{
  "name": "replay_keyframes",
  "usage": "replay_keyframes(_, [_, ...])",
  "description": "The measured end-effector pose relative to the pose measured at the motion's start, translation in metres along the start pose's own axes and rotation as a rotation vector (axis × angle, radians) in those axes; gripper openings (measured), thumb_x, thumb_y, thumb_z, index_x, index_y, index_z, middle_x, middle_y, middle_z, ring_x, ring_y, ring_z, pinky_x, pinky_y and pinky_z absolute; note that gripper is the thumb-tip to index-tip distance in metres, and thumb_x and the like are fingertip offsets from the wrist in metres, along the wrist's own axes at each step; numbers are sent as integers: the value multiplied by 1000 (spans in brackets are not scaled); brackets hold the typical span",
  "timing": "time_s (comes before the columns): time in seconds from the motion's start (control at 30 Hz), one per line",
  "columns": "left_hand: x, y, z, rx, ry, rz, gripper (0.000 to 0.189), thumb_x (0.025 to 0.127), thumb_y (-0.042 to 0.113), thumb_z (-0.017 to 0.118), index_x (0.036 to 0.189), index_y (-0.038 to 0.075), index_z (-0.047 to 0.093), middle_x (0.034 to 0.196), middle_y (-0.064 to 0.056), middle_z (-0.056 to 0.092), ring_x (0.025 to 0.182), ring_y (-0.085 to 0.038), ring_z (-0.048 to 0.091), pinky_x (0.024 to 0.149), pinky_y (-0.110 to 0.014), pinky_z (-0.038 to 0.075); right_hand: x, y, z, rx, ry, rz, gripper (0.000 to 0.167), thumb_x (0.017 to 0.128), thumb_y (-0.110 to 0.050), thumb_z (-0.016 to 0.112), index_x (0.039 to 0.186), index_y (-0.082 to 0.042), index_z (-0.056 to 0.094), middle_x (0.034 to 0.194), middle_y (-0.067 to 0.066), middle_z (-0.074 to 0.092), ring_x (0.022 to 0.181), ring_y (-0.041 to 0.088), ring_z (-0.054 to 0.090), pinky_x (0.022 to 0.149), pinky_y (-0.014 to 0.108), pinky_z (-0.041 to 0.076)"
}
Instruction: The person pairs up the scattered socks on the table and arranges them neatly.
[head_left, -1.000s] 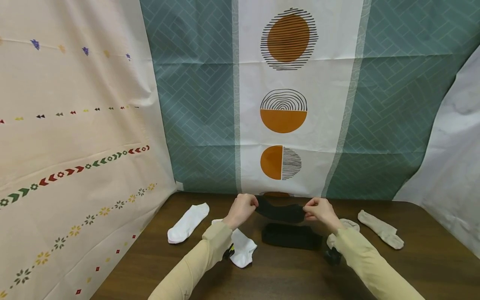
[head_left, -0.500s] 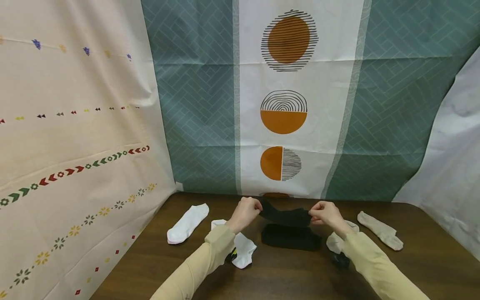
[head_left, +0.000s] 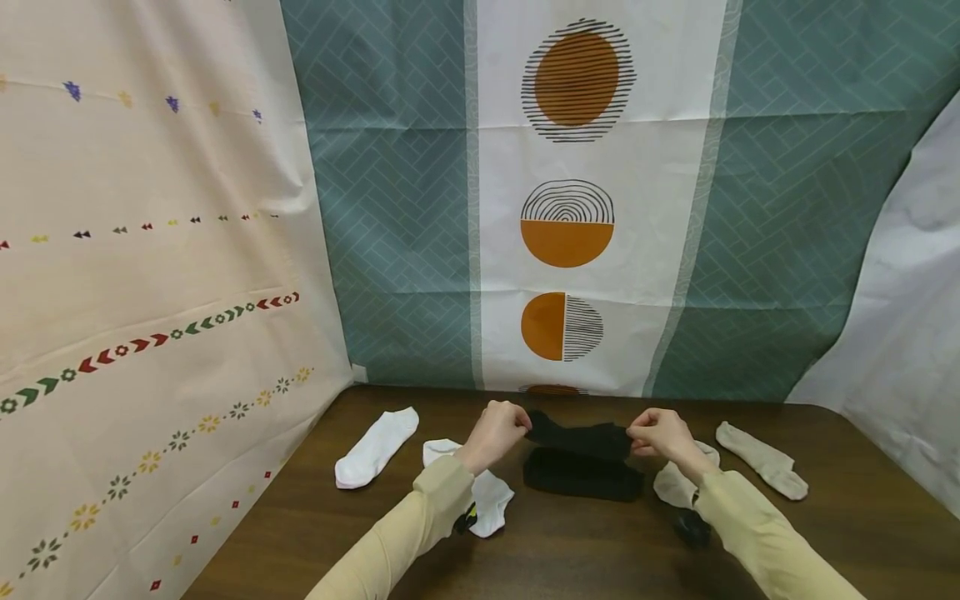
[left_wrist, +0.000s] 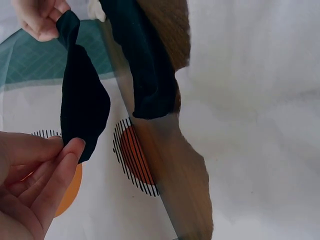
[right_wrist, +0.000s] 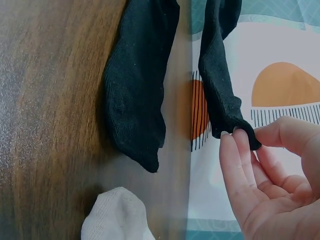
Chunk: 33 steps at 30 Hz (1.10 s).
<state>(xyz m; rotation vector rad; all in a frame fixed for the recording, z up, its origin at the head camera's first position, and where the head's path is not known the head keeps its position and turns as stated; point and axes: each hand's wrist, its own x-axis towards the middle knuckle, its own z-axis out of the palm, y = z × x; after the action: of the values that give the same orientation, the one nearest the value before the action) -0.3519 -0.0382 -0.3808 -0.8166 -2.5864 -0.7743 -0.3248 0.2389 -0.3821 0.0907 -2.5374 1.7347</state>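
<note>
A black sock (head_left: 577,439) is stretched sideways between both hands, above the table. My left hand (head_left: 495,435) pinches its left end between thumb and fingertips; the right hand (head_left: 663,437) pinches the other end the same way. Beneath it a second black sock (head_left: 583,477) lies flat on the wood, also seen in the right wrist view as a dark sock (right_wrist: 137,80) beside the raised one. In the left wrist view the held sock (left_wrist: 82,100) sags a little between the two grips.
A white sock (head_left: 377,447) lies at the left, and another white sock (head_left: 491,500) is partly behind the left forearm. On the right are a beige sock (head_left: 761,460) and a second one (head_left: 678,485) partly behind the right wrist. Patterned cloth (head_left: 405,250) hangs behind the brown table (head_left: 585,550).
Both hands have shifted slightly right and lower, carrying the black sock closer over the one lying on the table. The other socks stay where they were.
</note>
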Motion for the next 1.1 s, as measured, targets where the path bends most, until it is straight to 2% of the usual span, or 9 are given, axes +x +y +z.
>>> replay_keyframes(0.13, [-1,1,2,1,-2,12,11,77,-2,64,75,7,70,73,1,64,66,-9,57,58,-20,45,-1,0,-2,13,-14,-30,11,77,2,59,81,11,55,69,15,59,59,21,61,56,31,50])
replay_keyframes(0.33, [-2,4,3,-17,-20,17,10,76,-2,65,76,6,70,74,2,64,66,-8,57,59,-19,45,-5,1,-3,-4,8,-13,14,79,4,59,85,15,53,68,14,59,60,22,61,57,32,50])
replay_keyframes(0.57, [-3,5,8,-9,-29,30,9,78,0,65,77,7,70,74,3,64,68,-7,56,61,-18,44,-6,7,-5,-31,7,-19,10,80,3,59,84,11,54,71,13,58,62,22,61,58,33,50])
replay_keyframes(0.8, [-5,8,10,-34,-52,21,9,78,-1,64,77,6,70,73,1,64,63,-6,55,58,-18,44,-9,10,-7,-71,0,-31,10,81,1,59,84,10,55,71,12,58,62,23,61,58,32,50])
replay_keyframes(1.1, [-8,13,15,-30,-61,44,11,78,-2,63,77,6,70,74,2,64,65,-6,55,58,-18,44,-12,15,-8,-71,5,-5,11,82,0,59,86,9,55,73,13,58,64,24,61,59,34,50])
